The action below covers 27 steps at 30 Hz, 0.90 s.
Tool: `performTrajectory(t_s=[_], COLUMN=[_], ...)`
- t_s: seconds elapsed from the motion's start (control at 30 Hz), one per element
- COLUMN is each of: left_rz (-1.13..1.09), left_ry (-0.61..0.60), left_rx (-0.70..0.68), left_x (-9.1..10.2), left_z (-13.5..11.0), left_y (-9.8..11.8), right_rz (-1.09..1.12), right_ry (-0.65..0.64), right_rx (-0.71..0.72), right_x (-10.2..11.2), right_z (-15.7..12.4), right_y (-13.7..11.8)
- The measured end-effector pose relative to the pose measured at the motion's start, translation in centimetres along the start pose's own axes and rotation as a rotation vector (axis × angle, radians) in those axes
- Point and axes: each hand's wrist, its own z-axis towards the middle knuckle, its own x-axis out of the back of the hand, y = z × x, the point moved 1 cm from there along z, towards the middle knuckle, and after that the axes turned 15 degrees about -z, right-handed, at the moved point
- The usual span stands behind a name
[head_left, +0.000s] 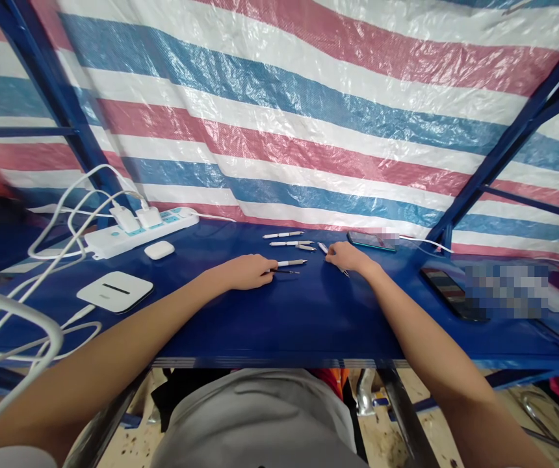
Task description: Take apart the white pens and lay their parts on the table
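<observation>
Several white pens lie on the blue table (309, 312) near its far side. My left hand (249, 270) rests knuckles up with its fingers curled over a thin pen refill (286, 271), just below a white pen (291, 262). My right hand (346, 256) pinches the end of another white pen (323, 248) with curled fingers. Two more pens (283, 234) (290, 244) and a small pen cap (305, 247) lie beyond the hands.
A white power strip (140, 233) with plugged chargers and looping white cables sits at the back left, with a white earbud case (159, 250) and a white flat box (114, 291) nearby. One phone (372, 240) lies at the back, another (448, 292) at the right. A striped tarp hangs behind.
</observation>
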Motion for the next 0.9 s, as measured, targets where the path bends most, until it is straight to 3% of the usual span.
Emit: performTrajectory(t_s=[0.2,0.47,0.9], left_rz=[0.006,0.028,0.000], left_ry=[0.039,0.226,0.202], left_rx=[0.028,0.140,0.121], left_x=[0.8,2.6,1.8], left_z=[-0.2,-0.4,0.2], left_y=[-0.4,-1.9,-2.5], right_rz=[0.004,0.022,0.087], right_ry=[0.073,0.181,0.195], right_rx=[0.010,0.069,0.198], right_x=[0.2,0.9,0.7], right_z=[-0.1,-0.5,-0.7], right_y=[-0.2,-0.5,-0.8])
